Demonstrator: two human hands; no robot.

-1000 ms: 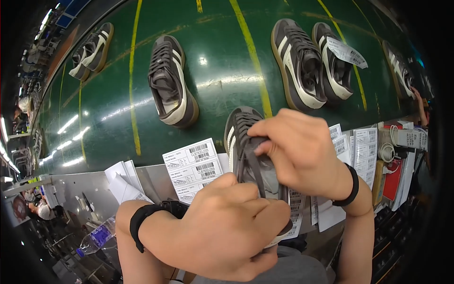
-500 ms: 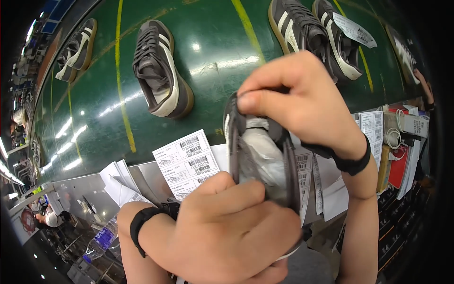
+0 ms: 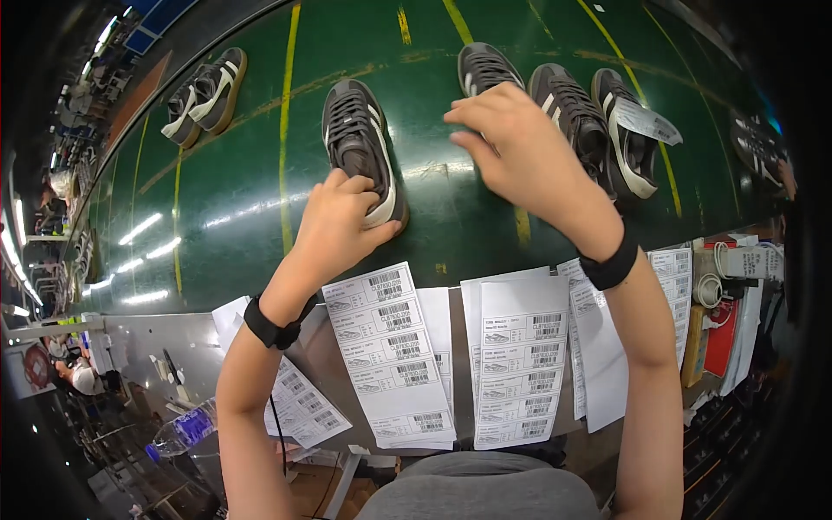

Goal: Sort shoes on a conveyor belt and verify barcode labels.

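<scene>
My left hand (image 3: 347, 212) is closed on the heel collar of a dark grey sneaker (image 3: 348, 113) with white stripes and a white heel, standing on the green surface with its toe pointing away. My right hand (image 3: 520, 143) hovers at the near end of another dark sneaker (image 3: 485, 65). Its fingers and thumb are apart with nothing between them, and it hides that shoe's heel. Just right of it stand two more matching sneakers (image 3: 563, 95), the farther right one with a white label sheet (image 3: 646, 121) stuck in its opening.
Sheets of printed labels (image 3: 520, 364) hang along the near edge of the green table (image 3: 243, 173). Another pair of sneakers (image 3: 208, 95) stands at the far left. A plastic bottle (image 3: 182, 433) lies lower left. Boxes and a coiled white cable (image 3: 711, 286) are at the right.
The sneaker that both hands held close to me now stands on the table beyond my right hand, which has let go. My left hand has moved forward onto the other sneaker's heel.
</scene>
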